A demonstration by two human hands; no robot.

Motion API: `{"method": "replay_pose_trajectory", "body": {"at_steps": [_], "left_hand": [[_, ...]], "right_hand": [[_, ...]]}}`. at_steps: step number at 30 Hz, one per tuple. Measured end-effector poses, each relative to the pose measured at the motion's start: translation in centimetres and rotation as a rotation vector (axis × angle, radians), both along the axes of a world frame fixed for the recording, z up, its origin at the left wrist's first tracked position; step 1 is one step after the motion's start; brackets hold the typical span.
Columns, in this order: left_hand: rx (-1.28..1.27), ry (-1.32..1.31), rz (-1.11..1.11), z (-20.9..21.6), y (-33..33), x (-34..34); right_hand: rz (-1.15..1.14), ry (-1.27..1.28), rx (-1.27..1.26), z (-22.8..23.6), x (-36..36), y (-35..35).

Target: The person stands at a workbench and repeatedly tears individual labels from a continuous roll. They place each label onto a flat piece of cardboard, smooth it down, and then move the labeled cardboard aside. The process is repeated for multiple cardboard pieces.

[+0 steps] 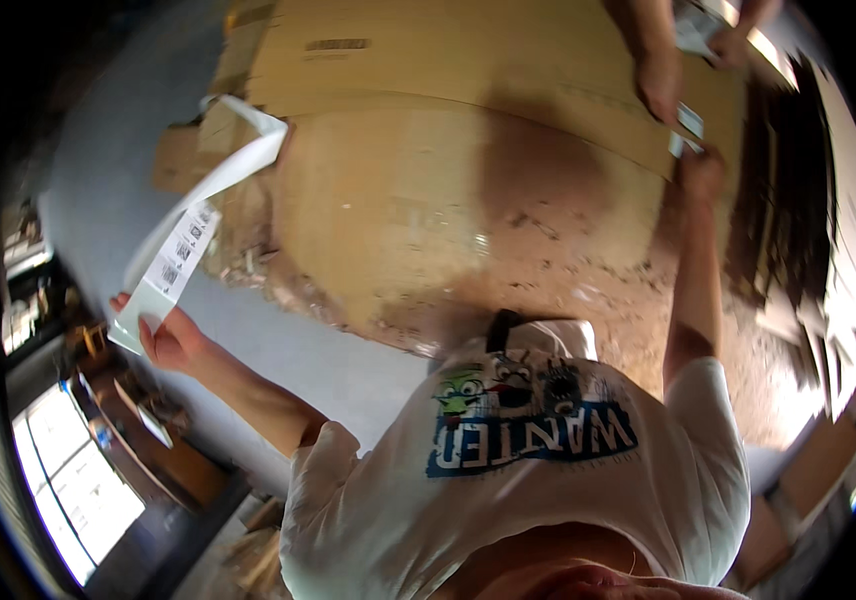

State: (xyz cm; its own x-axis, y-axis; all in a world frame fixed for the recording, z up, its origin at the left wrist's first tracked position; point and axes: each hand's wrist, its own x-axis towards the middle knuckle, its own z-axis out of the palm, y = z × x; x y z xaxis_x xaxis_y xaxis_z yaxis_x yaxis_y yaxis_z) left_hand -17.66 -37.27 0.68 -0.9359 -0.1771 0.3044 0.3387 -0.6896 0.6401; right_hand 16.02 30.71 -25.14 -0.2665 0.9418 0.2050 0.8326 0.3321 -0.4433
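Note:
My left hand [174,338], out at the left, is closed on the end of a long white strip of printed labels [180,252]. The strip runs up from the hand, and its far part bends over at the edge of the cardboard. At the far right, my right hand [703,172] pinches a small white label [689,122] over the cardboard. A co-worker's hand [658,88] reaches in from above, close to the same label; whether it touches the label I cannot tell. Large flat brown cardboard [378,190] lies in front of me.
The co-worker's other hand [730,47] is at the top right, near a pale sheet [696,32]. Stacked cardboard edges [783,200] stand along the right. Grey floor [318,345] shows on the left, with a bright window [73,480] at the lower left.

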Motion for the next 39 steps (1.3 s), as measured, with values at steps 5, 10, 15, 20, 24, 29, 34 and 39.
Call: {"method": "replay_pose_trajectory", "body": {"at_steps": [5,10,15,20,24,29,34,39], "left_hand": [[-0.324,-0.243,-0.111,-0.6,7.7,-5.7],[-0.684,-0.571,0.007,-13.1,15.6,-18.3],[-1.689,-0.062,0.121,-23.4,20.0,-29.9],[-2.548,0.713,0.328,-26.6,14.9,-35.4],[-2.276,0.187,0.329,-23.7,21.8,-30.3],[-2.287,0.165,0.353,-19.9,22.7,-28.5],[-2.289,0.220,0.375,-17.9,22.9,-29.6],[-1.688,-0.087,-0.126,-17.4,19.2,-36.0]], "right_hand": [[-0.061,-0.192,0.056,0.1,1.1,-0.4],[0.004,-0.173,0.117,2.1,-1.5,-4.0],[0.101,0.346,-0.027,0.2,4.7,-1.4],[-0.171,-0.471,-0.002,-0.8,8.5,-1.0],[-0.187,-0.288,0.187,0.4,6.9,-3.8],[-0.268,-0.272,0.162,-0.1,5.9,-3.5],[-0.259,-0.283,0.059,2.2,5.9,-4.0],[-0.405,-0.156,0.069,2.4,5.2,-4.7]]}}
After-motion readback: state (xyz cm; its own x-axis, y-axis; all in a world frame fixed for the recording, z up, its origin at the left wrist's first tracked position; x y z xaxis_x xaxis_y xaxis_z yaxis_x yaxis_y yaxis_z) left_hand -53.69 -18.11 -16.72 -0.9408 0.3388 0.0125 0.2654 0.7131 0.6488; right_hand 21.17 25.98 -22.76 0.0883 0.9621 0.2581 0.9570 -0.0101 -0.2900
